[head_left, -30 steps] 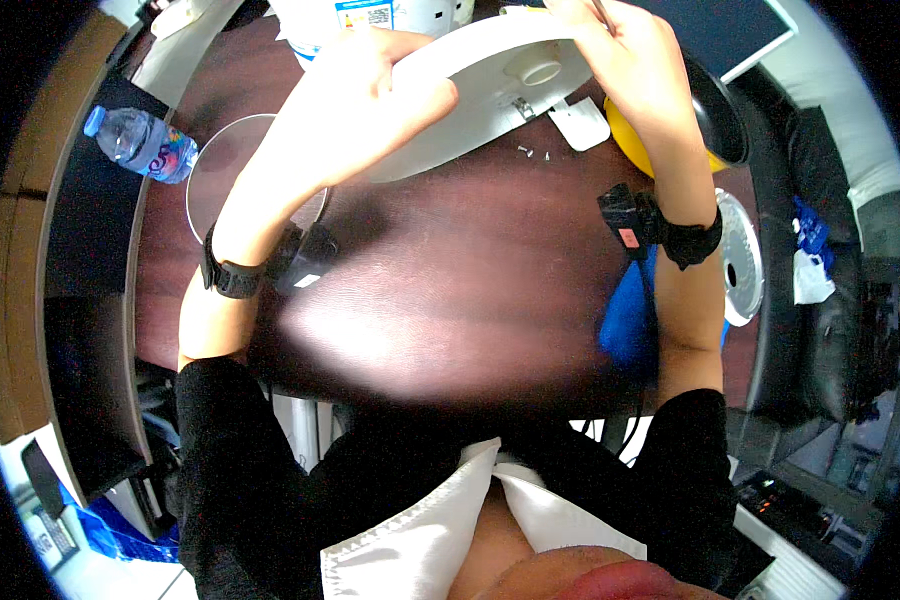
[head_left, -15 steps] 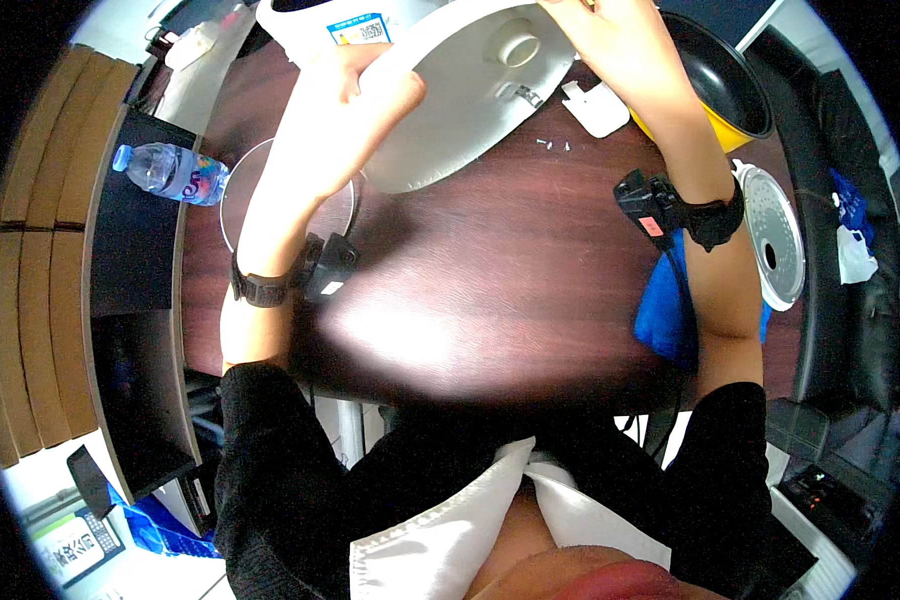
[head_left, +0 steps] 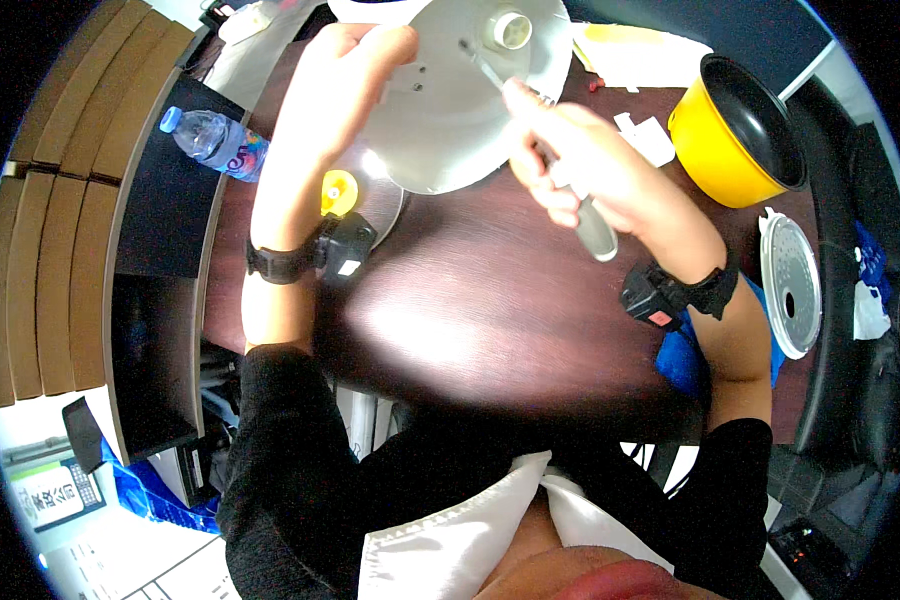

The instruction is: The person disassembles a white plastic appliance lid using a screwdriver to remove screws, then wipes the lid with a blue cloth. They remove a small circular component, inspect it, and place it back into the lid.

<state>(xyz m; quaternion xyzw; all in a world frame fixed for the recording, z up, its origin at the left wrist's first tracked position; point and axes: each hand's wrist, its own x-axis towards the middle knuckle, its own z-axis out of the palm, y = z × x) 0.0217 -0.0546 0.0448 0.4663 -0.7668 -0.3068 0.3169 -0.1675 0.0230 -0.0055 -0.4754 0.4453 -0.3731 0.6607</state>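
A large, pale, rounded rice-cooker lid (head_left: pixel 440 135) is tilted up at the far middle of the table, with a short round collar (head_left: pixel 511 30) on its face. My left hand (head_left: pixel 345 75) is closed on the lid's left edge. In my right hand (head_left: pixel 580 150) is a screwdriver (head_left: pixel 598 232) with a grey handle, its thin shaft slanting up toward the lid beside the collar. I cannot tell whether the tip touches. Small dark holes show on the lid's face. A small white plastic part (head_left: pixel 652 143) lies just beyond my right hand, partly hidden by it.
A yellow pot (head_left: pixel 715 150) with a black inside stands at the far right, near a perforated silver plate (head_left: pixel 808 285). Under my left forearm lies a glass lid with a yellow knob (head_left: pixel 339 192). A water bottle (head_left: pixel 210 140) is at left; blue cloth (head_left: pixel 678 360) sits under my right forearm.
My right hand has left the lid's far edge, come nearer and now holds a screwdriver. The lid is turned to face me more, still in my left hand. The view has shifted.
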